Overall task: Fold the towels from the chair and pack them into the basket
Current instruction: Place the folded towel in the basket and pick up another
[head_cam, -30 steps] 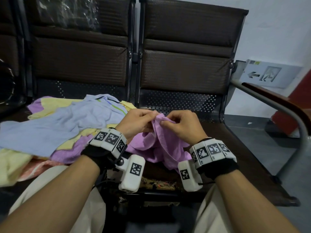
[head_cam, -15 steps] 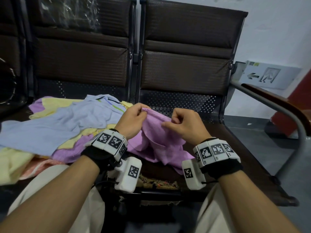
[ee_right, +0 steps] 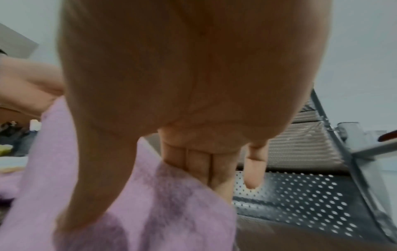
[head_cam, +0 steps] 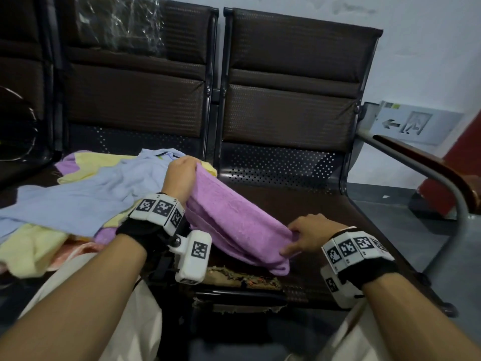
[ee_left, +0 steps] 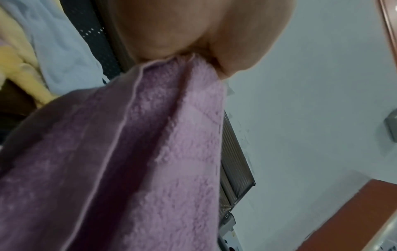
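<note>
A purple towel (head_cam: 234,217) hangs stretched in loose lengthwise folds over the right-hand chair seat (head_cam: 325,217). My left hand (head_cam: 182,173) grips its far end, raised above the seat; the left wrist view shows the purple towel (ee_left: 150,152) bunched in that fist. My right hand (head_cam: 296,243) pinches the near end low over the seat front. In the right wrist view the fingers (ee_right: 199,166) lie behind the purple towel (ee_right: 150,212) and the thumb in front. The remaining towels (head_cam: 86,194), blue, yellow, purple and pink, lie heaped on the left seat.
Dark padded chair backs (head_cam: 289,82) stand behind both seats. A metal armrest (head_cam: 426,173) with a wooden top curves down at the right. The right seat's front edge (head_cam: 242,277) is torn. A dark wire object (head_cam: 15,126) sits at the far left edge.
My hands have drawn apart. The left rose up and away with one end, the right came toward me and to the right, pulling the bunched purple towel out long.
</note>
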A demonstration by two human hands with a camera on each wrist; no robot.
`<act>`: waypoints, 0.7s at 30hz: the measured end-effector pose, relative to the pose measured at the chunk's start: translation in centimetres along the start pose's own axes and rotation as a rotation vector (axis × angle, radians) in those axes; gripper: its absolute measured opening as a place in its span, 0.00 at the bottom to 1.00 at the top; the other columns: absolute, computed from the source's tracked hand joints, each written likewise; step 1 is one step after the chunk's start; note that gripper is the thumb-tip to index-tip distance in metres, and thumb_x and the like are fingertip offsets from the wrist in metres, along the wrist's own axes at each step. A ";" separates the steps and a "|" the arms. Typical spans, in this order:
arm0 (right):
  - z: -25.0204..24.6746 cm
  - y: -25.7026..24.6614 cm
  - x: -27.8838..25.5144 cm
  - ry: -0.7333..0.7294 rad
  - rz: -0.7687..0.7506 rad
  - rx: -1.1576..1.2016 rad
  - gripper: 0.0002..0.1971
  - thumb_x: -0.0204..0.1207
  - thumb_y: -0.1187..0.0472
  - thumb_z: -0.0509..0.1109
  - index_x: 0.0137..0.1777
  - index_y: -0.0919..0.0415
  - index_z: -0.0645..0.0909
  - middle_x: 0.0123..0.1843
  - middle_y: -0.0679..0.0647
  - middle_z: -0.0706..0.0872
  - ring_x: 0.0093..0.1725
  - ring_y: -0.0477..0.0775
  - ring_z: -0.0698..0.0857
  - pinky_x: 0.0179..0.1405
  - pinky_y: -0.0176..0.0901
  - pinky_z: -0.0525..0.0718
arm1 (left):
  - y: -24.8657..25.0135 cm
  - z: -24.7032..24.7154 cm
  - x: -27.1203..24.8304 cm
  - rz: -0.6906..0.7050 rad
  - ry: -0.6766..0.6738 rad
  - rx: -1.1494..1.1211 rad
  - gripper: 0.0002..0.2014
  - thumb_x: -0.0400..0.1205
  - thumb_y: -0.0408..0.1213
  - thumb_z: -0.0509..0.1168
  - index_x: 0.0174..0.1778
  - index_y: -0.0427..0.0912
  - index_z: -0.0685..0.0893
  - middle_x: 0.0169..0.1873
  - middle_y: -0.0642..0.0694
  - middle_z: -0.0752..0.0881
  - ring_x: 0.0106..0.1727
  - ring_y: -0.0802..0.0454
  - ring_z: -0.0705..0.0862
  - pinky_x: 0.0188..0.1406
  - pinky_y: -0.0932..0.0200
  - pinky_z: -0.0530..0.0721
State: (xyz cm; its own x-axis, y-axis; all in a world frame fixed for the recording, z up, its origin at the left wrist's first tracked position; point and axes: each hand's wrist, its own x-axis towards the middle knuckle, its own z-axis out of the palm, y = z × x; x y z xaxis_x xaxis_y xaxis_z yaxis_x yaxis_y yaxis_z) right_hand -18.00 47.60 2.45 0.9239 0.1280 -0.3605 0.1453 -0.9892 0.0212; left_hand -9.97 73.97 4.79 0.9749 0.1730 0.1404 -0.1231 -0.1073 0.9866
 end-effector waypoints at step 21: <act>-0.3 2.7 -2.4 0.509 0.173 0.225 0.08 0.80 0.53 0.65 0.51 0.51 0.85 0.53 0.52 0.72 0.57 0.50 0.71 0.60 0.47 0.76 | -0.5 -2.1 -0.9 0.185 0.004 0.235 0.13 0.84 0.31 0.55 0.52 0.42 0.86 0.52 0.46 0.85 0.54 0.53 0.80 0.56 0.60 0.75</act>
State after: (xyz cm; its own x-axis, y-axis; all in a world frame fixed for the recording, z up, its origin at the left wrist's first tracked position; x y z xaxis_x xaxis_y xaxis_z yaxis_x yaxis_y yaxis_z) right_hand -19.69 44.67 3.63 0.9893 -0.0738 0.1256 -0.0506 -0.9826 -0.1788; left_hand -11.22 75.96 4.39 0.9391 0.1329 0.3170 -0.2520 -0.3608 0.8980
